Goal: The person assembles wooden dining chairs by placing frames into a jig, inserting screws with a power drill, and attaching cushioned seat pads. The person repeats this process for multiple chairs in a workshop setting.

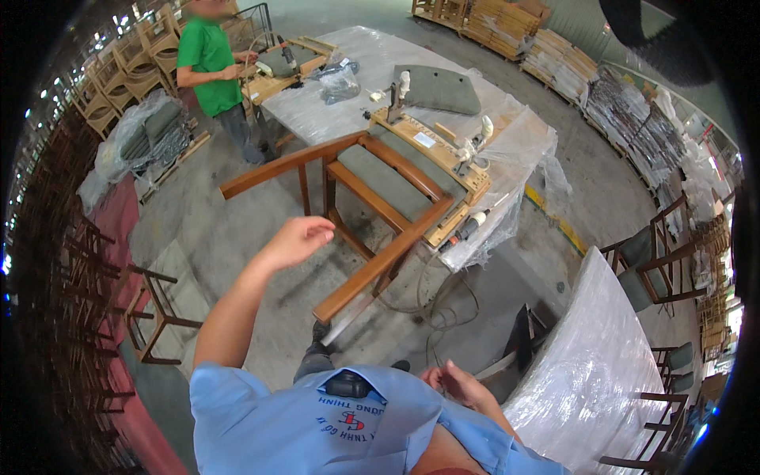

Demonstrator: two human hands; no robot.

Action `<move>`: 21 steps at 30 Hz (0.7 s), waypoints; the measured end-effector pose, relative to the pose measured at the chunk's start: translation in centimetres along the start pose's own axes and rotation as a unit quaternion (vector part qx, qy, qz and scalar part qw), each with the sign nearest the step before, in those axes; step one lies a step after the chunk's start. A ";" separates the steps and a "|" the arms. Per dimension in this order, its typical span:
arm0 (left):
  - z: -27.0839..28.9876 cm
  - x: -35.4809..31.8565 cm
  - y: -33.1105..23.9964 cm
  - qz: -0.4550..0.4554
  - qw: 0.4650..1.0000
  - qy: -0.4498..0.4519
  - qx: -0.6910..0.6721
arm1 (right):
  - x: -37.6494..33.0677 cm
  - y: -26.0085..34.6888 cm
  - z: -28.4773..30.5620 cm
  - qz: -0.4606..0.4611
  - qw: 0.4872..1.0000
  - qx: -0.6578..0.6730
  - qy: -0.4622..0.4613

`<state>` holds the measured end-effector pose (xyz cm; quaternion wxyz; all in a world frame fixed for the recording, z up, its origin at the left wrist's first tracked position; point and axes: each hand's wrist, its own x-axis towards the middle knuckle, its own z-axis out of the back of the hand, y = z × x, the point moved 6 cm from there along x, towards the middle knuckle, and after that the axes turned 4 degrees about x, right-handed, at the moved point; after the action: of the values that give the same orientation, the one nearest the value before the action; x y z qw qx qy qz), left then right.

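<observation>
A brown wooden chair [390, 199] with grey-green padded parts lies tipped over the table's near edge, its legs pointing toward me. Its back end rests against a light wooden jig [419, 139] fitted with toggle clamps [475, 142]. My left hand [294, 242] hangs in the air left of the chair, touching nothing. Its fingers are curled together and I see nothing in them. Close to my body, low in view, is my right hand [463, 386], thumb raised apart from bent fingers, with no object visible in it. A power screwdriver [467, 228] lies at the jig's near right corner.
Plastic film covers the table [364, 51], which holds a loose grey-green panel [439, 89]. Hoses [455, 305] trail on the floor. A film-wrapped surface [590, 356] stands at right. Another person [212, 63] in green works at the far left. Chair frames [162, 317] stand left.
</observation>
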<state>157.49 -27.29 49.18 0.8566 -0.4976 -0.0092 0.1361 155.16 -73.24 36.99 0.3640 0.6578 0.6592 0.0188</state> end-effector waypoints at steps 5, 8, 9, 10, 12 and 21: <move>10.7 9.8 5.5 -0.074 0.939 -0.133 0.308 | 8.4 5.3 -0.5 0.041 0.969 -0.144 -0.195; 16.4 16.7 11.9 0.052 0.907 -0.057 0.414 | 18.8 10.3 -1.6 0.114 0.931 -0.065 -0.340; 17.9 18.8 15.4 0.034 0.919 0.005 0.392 | 22.1 11.4 -1.9 0.102 0.922 0.012 -0.373; 17.1 19.9 17.0 0.108 0.943 0.106 0.295 | 24.3 12.8 -2.1 0.108 0.921 -0.007 -0.374; 15.5 21.8 18.3 0.234 0.944 0.213 0.091 | 26.4 14.0 1.0 0.140 0.855 -0.045 -0.497; 13.2 24.8 22.9 0.275 0.914 0.291 -0.066 | 27.6 14.6 3.7 0.110 0.818 0.006 -0.565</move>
<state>174.21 0.62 33.25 0.7153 -0.5534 0.3684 0.2151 173.09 -48.69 29.07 0.6640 0.6231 0.2615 -0.3201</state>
